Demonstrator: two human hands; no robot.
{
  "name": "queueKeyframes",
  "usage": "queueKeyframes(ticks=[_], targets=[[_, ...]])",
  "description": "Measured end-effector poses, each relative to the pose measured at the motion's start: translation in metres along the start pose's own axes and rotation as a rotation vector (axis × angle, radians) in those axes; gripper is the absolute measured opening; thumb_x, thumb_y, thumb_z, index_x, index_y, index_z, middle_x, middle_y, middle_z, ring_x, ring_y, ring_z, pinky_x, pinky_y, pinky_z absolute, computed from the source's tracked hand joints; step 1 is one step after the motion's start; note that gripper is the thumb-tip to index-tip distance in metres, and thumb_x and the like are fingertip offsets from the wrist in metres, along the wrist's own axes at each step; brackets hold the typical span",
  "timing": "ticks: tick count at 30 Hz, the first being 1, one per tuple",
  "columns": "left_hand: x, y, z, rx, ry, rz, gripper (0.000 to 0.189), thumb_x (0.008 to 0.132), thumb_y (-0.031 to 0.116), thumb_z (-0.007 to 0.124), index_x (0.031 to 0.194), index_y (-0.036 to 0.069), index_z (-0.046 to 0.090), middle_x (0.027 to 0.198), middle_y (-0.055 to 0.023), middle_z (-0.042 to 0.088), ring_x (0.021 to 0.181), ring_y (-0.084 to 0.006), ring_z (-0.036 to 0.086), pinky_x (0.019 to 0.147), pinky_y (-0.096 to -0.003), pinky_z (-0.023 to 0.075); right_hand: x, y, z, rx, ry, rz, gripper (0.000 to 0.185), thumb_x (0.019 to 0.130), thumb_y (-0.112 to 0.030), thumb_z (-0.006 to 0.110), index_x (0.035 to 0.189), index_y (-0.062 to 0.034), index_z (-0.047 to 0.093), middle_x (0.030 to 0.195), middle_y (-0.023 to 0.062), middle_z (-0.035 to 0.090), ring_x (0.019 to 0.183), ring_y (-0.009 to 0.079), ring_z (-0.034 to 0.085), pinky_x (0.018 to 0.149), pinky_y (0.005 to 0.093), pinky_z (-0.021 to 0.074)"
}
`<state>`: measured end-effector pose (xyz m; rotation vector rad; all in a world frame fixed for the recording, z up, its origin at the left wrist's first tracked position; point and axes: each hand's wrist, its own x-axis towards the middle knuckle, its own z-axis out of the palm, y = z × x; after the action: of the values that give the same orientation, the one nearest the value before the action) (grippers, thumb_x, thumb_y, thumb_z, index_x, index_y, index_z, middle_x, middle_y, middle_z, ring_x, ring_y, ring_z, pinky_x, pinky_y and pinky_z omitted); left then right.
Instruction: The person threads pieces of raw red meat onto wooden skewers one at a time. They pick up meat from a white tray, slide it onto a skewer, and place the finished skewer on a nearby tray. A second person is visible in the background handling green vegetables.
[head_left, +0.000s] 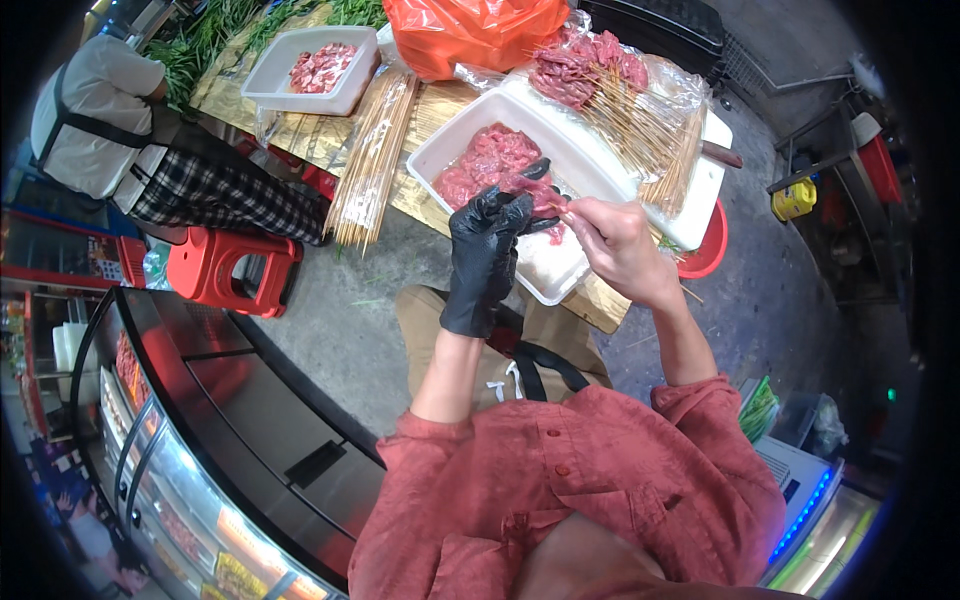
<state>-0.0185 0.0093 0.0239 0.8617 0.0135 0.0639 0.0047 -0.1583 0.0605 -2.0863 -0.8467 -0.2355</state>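
My left hand (486, 262), in a black glove, grips a strip of raw red meat (541, 196) above the near part of a white plastic tub (427, 163). Bare and pinched at the fingertips, my right hand (621, 241) meets the right end of that strip. A thin bamboo skewer appears to be between those fingertips, mostly hidden by fingers and meat. More raw meat (491, 159) lies in the far part of the tub. Beyond it, skewered meat (574, 71) is piled with its bare sticks (637, 127) pointing towards me.
A white cutting board (716, 139) bears a knife handle (721, 154) at the right. Bagged skewers (371, 157) overhang the wooden table (442, 105). Another meat tub (255, 90) and an orange bag (472, 34) stand farther back. A person (105, 112) bends at left near a red stool (217, 266).
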Motion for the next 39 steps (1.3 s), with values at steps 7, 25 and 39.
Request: queueKeyframes(ticks=[7, 25, 39], targets=[[0.001, 0.01, 0.001, 0.055, 0.006, 0.103, 0.023, 0.088, 0.003, 0.061, 0.109, -0.005, 0.064, 0.101, -0.0102, 0.068, 0.085, -0.0139, 0.064, 0.079, -0.0296, 0.0541, 0.005, -0.001, 0.003, -0.079, -0.002, -0.016, 0.005, 0.085, 0.0, 0.059, 0.084, 0.0043, 0.059, 0.061, 0.0181, 0.051, 0.051, 0.0303, 0.053, 0.05, 0.0363, 0.0397], [-0.003, 0.012, -0.004, -0.069, -0.039, 0.091, 0.023, 0.09, 0.01, 0.06, 0.105, -0.007, 0.063, 0.095, -0.0107, 0.068, 0.08, -0.0142, 0.065, 0.074, -0.0287, 0.0549, 0.006, -0.01, 0.006, 0.047, -0.017, -0.037, 0.006, 0.086, -0.001, 0.061, 0.086, 0.0046, 0.061, 0.06, 0.0145, 0.052, 0.05, 0.0236, 0.053, 0.049, 0.0344, 0.04], [-0.012, 0.009, -0.004, 0.645, 0.102, 0.29, 0.014, 0.084, 0.0, 0.067, 0.097, -0.004, 0.066, 0.083, -0.0017, 0.067, 0.075, -0.006, 0.058, 0.068, -0.0227, 0.0493, 0.001, -0.012, 0.003, -0.051, -0.03, -0.05, 0.006, 0.084, 0.002, 0.06, 0.088, 0.005, 0.062, 0.063, 0.0161, 0.055, 0.052, 0.0261, 0.055, 0.05, 0.0339, 0.0414]])
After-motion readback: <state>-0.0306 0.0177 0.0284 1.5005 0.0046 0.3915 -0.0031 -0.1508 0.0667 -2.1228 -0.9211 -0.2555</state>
